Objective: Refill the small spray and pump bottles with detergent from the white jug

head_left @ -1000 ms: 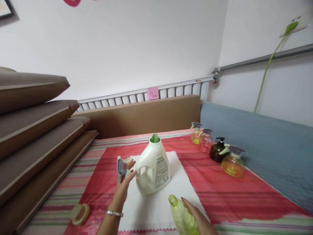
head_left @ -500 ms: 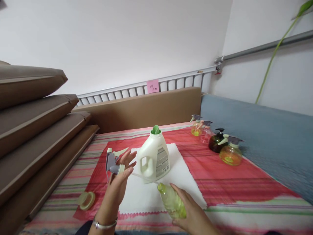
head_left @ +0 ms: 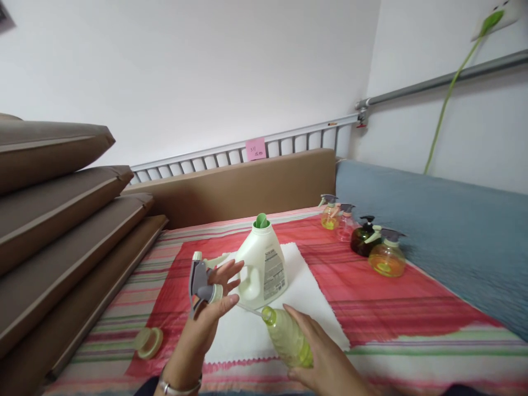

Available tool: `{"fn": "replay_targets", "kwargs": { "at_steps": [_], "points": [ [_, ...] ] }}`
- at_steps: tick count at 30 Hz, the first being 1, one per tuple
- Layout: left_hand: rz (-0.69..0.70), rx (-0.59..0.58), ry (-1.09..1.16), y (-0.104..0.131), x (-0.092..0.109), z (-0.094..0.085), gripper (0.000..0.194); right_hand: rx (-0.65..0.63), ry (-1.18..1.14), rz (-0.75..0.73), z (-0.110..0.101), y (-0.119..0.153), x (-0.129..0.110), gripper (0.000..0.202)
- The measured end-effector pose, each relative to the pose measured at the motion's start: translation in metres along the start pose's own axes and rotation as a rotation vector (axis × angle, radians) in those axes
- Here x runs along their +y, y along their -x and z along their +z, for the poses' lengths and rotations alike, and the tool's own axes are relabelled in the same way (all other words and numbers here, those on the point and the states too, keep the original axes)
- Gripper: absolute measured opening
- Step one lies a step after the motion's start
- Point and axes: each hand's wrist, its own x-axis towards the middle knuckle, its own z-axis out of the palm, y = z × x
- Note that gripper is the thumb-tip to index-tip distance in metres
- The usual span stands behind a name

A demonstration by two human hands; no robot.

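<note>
My left hand (head_left: 210, 308) holds a grey-and-cream trigger spray head (head_left: 202, 283) against its thumb side, with several fingers stretched out. From the spray head a thin clear dip tube (head_left: 249, 311) runs to the mouth of a translucent green bottle (head_left: 284, 335); whether its tip is inside I cannot tell. My right hand (head_left: 322, 352) is wrapped round this bottle, which leans to the left and has yellow-green liquid low in it. Behind both hands stands a large white detergent jug (head_left: 262, 264) with a green spout, on a white cloth (head_left: 231, 344).
A round pale-green cap (head_left: 148, 342) lies at the left on the striped cloth. At the right stand several pump and spray bottles, among them an orange one (head_left: 386, 259) and a dark one (head_left: 362, 240). Brown cushions (head_left: 61, 220) are stacked at the left edge.
My left hand and the spray head have moved right and slightly down, nearer the bottle. The bottle in my right hand has shifted slightly left. The view has turned a little.
</note>
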Motion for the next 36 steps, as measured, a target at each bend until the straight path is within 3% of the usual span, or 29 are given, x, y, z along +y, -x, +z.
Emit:
{"fn": "replay_targets", "kwargs": {
  "at_steps": [3,8,10,13,18,27,31,36],
  "points": [
    [-0.023,-0.072,-0.053,0.004,-0.003,0.004,0.053,0.018,-0.016,-0.047,0.000,0.001,-0.010,0.089],
    [-0.238,-0.299,-0.163,0.013,-0.010,0.023,0.055,0.009,-0.076,-0.092,0.002,0.003,-0.034,0.089],
    [-0.264,-0.339,-0.149,0.015,-0.012,0.028,0.055,0.008,-0.101,-0.089,0.003,0.004,-0.038,0.090],
    [-0.271,-0.350,-0.192,0.013,-0.012,0.029,0.057,0.017,-0.147,-0.072,0.003,0.006,-0.038,0.092],
    [-0.293,-0.373,-0.119,0.011,-0.013,0.028,0.076,0.064,-0.286,-0.030,0.006,0.006,-0.042,0.091],
    [-0.164,-0.102,-0.146,0.015,-0.033,0.030,0.046,0.088,-0.469,0.029,0.017,0.002,-0.053,0.093],
    [-0.125,-0.134,-0.213,0.013,-0.022,0.028,0.042,0.057,-0.457,-0.006,0.020,0.001,-0.047,0.094],
    [-0.213,-0.252,-0.399,0.013,0.004,0.021,0.034,0.036,-0.487,-0.076,0.025,0.001,-0.040,0.091]
  ]
}}
